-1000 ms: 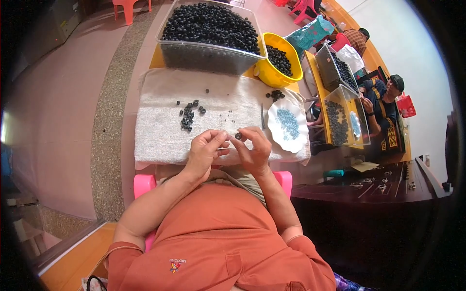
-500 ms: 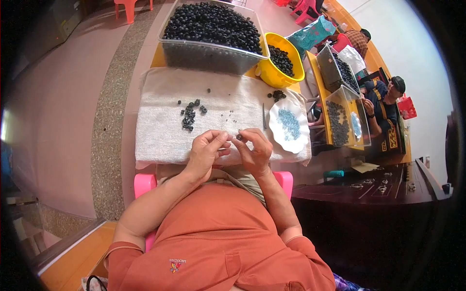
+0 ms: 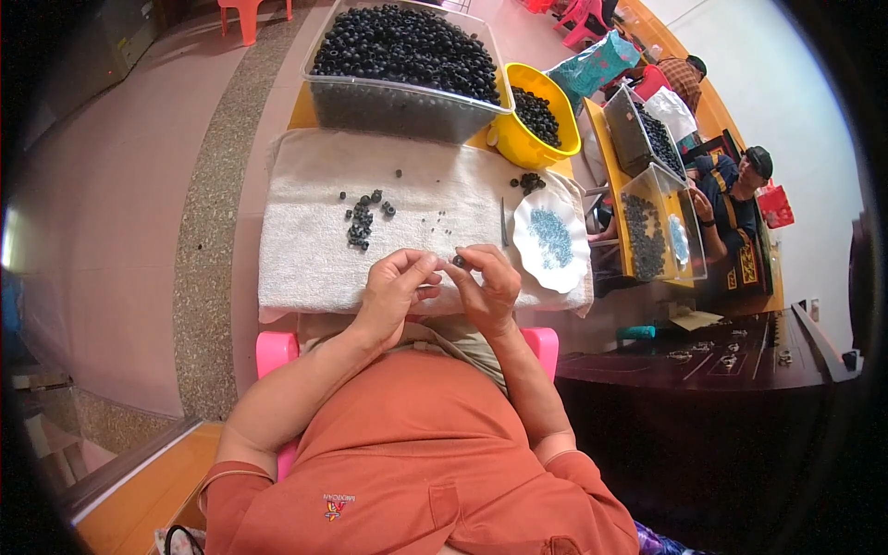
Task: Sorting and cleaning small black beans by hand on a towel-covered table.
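Both hands meet above the near edge of a white towel (image 3: 310, 236). My right hand (image 3: 490, 287) pinches a small black round bead-like piece (image 3: 459, 262) between thumb and fingers. Close beside it, my left hand (image 3: 396, 287) has thumb and forefinger pressed together; anything between them is too small to make out. Beyond the left hand lies a loose cluster of black pieces (image 3: 360, 227), some showing a hole. To the right of my right hand sits a white scalloped plate (image 3: 534, 275) with tiny pale blue bits (image 3: 551, 236). A thin dark tool (image 3: 504, 222), perhaps tweezers, lies along the plate's left side.
A clear tub (image 3: 407, 106) full of black pieces stands at the towel's far side, beside a yellow container (image 3: 507, 139) holding more. A small black pile (image 3: 528, 182) lies above the plate. On the right, another person (image 3: 731, 190) sits by clear bins (image 3: 668, 227).
Almost nothing differs. Both hands keep their pinched pose, with only a very slight shift of the fingers and the black piece.
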The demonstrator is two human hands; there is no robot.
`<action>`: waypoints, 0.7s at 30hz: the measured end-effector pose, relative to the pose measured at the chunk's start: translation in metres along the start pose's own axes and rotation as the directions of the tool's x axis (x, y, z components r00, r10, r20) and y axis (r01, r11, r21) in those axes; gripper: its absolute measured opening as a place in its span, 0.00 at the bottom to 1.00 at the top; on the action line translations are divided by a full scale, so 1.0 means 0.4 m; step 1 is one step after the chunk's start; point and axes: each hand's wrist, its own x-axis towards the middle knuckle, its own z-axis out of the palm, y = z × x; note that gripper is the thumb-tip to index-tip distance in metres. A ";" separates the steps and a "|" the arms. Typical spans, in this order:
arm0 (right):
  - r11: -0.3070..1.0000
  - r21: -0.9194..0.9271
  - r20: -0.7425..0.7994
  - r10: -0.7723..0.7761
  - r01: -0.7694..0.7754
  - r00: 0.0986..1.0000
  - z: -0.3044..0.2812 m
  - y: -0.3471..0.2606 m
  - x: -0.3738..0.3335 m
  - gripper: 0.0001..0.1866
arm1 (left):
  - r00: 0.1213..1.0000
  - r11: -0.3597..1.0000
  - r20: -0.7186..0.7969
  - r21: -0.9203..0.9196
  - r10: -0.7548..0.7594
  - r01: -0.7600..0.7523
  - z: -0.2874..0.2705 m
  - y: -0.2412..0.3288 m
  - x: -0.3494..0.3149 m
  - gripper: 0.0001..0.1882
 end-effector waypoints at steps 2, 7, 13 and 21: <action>1.000 -0.022 -0.002 -0.005 0.004 1.000 -0.001 -0.003 0.002 0.14 | 1.000 1.000 0.013 -0.004 -0.020 0.020 0.002 0.001 -0.003 0.09; 0.999 -0.035 -0.002 -0.006 0.006 1.000 0.000 -0.005 0.003 0.13 | 1.000 1.000 0.017 0.022 0.003 -0.003 -0.002 -0.004 0.001 0.08; 0.998 -0.056 -0.005 -0.018 0.018 1.000 0.000 -0.004 0.004 0.14 | 1.000 1.000 0.012 0.011 -0.008 0.008 0.005 0.003 -0.003 0.08; 0.999 -0.025 -0.007 -0.021 0.021 1.000 0.001 -0.003 0.003 0.15 | 1.000 0.999 0.028 0.033 0.006 -0.007 0.008 0.007 -0.006 0.09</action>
